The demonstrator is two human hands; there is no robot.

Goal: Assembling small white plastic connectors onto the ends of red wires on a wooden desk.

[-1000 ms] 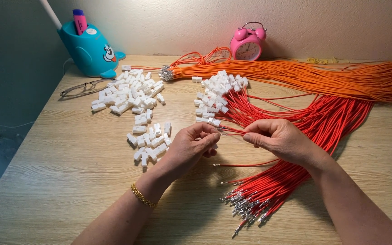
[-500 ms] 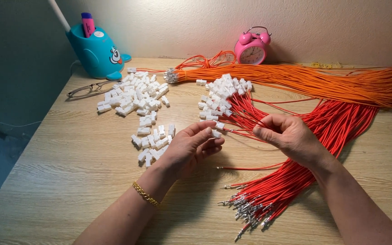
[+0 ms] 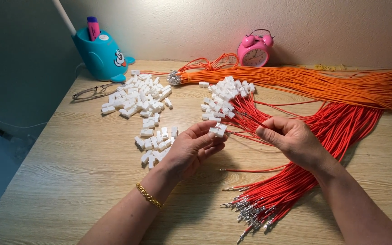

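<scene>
My left hand holds a white plastic connector at its fingertips, turned toward my right so the open end faces the wire. My right hand is pinched narrow on 1 red wire, aimed at that connector, over the middle of the table. Loose connectors lie toward the far left corner, and the red wire bundle runs along the right edge, both within reach.

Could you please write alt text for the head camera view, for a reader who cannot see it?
Two bare hands meet over a light wooden table: the left hand pinches a small white plastic connector, the right hand a thin red wire. Around them lie loose white connectors, red and orange wire bundles, and a pink alarm clock.
</scene>
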